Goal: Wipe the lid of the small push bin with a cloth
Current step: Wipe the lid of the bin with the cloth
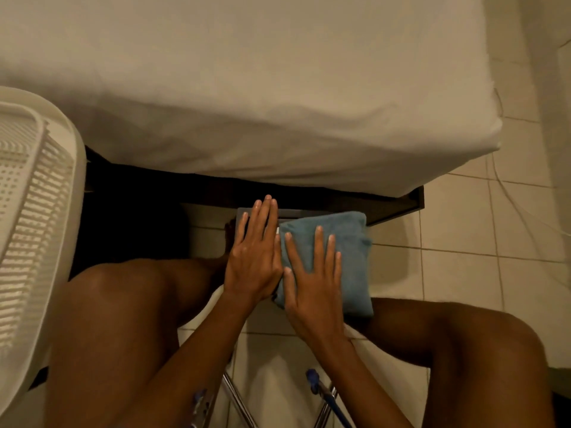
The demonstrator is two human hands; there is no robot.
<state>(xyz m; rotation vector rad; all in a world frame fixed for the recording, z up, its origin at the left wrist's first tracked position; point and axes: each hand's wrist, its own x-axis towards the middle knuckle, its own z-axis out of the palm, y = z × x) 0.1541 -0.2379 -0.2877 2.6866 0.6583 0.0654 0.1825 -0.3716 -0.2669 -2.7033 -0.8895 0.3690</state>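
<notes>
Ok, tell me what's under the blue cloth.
The bin lid: its grey left part shows beside the cloth, with the left hand flat on it. The right hand presses the cloth; the rest is covered.

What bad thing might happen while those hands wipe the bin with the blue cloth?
1. The blue cloth hangs past the right and near edges of the bin lid, so it might slide off onto the tiled floor.
2. It is a push lid. The left hand lies flat on its bare part and the right hand presses the cloth, so the lid may tip inward under them.
3. Most of the lid is covered, so spots could get missed.
</notes>
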